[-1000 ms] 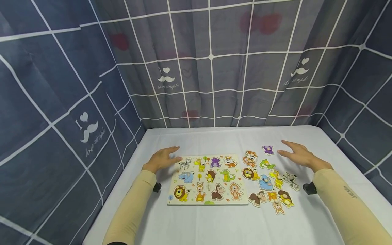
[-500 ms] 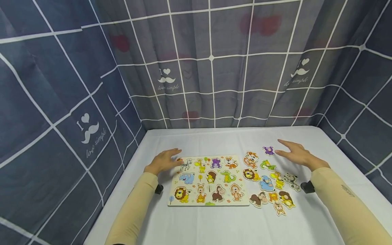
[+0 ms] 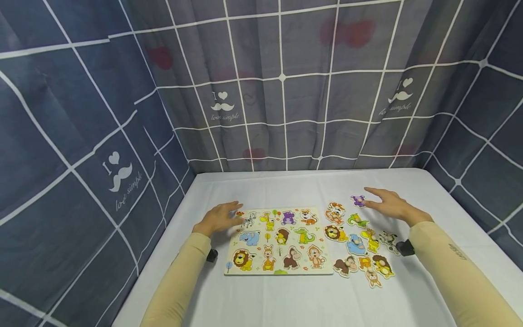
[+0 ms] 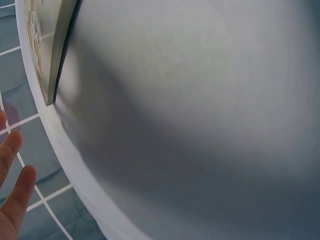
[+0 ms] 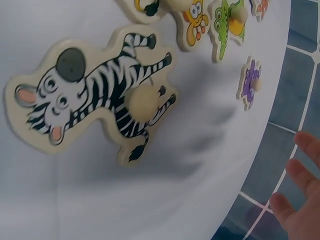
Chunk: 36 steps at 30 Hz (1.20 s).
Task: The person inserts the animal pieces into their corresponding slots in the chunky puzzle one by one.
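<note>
My left hand [image 3: 218, 218] hovers at the upper left corner of the wooden animal puzzle board [image 3: 279, 273], fingers extended, near its printed zebra. In the left wrist view those fingers [image 4: 19, 197] show at the left edge, apart from the board [image 4: 60, 45]. To the right, my right hand [image 3: 394, 206] has its fingers spread beside the purple puzzle piece [image 3: 357, 200]; contact cannot be told from the head view. The right wrist view shows these fingers [image 5: 302, 177] apart from the purple piece [image 5: 248, 82], with the knobbed zebra piece [image 5: 100, 95] lying closer.
Loose knobbed pieces lie right of the board: a crocodile [image 3: 357, 220], lion [image 3: 335, 232], elephant [image 3: 355, 245], giraffe [image 3: 371, 240], hedgehog [image 3: 382, 265] and several others. A white cloth [image 3: 286, 299] covers the table. Grid-patterned curtains [image 3: 302, 100] stand behind and at both sides.
My right hand has moved left, closer to the purple piece. The left hand has shifted only slightly toward the board. The puzzle pieces stay where they were.
</note>
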### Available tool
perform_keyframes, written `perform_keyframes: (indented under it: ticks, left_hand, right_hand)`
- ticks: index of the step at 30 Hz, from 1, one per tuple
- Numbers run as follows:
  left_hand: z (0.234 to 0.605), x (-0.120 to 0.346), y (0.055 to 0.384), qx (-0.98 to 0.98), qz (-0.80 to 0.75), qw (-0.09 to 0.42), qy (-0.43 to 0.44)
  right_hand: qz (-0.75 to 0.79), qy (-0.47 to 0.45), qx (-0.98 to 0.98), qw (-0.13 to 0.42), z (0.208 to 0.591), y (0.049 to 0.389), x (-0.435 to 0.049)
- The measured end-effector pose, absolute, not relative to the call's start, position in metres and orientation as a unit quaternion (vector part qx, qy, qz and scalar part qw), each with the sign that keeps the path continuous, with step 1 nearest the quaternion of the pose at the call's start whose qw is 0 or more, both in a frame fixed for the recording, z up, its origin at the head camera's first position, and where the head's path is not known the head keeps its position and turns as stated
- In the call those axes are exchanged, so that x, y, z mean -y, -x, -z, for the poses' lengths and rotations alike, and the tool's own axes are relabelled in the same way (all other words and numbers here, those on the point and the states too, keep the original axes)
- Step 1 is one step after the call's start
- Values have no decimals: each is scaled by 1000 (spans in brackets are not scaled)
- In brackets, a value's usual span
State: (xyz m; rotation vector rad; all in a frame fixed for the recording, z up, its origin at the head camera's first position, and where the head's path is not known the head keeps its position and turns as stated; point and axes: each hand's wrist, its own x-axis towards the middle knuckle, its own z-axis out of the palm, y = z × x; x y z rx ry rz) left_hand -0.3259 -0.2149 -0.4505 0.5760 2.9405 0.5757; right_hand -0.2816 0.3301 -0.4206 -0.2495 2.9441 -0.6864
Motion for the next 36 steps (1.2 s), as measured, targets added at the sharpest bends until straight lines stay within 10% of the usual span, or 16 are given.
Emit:
perform_keyframes:
  ticks: [36]
  left_hand:
    - [458, 224, 309, -965, -171, 61, -188]
  right_hand:
    - [231, 148, -960, 50, 424, 302, -304]
